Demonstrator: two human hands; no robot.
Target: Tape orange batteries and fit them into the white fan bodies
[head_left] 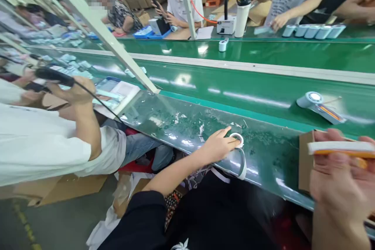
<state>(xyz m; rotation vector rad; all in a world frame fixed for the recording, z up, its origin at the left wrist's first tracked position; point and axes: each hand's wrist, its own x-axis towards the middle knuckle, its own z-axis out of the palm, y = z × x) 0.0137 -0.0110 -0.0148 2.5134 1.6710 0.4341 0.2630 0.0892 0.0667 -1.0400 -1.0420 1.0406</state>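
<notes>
Just below the middle of the frame, the left hand [218,147] reached over the bench [164,119], fingers partly spread and touching a white tape roll [240,139]; whether they pinched it, I could not tell. A loose white strip [243,164] curled from beside the roll toward the bench's near edge. At the right edge, the blurred right hand [342,181] pinched an orange-and-white piece [340,148] between thumb and fingers, in front of a cardboard box [305,160].

Good handling, I judged, meant steadying the roll by its rim, keeping the strip's surface off the bench and the pale scraps [201,129], and holding the piece lightly and level, clear of the box's edge.

Beyond, on the green belt [258,90] at the right, lay a pale device [315,100] with an orange stripe. At the left, a co-worker's hand [77,90] held a black corded tool [54,75] near a white tray [129,93]. More people worked across the top.
</notes>
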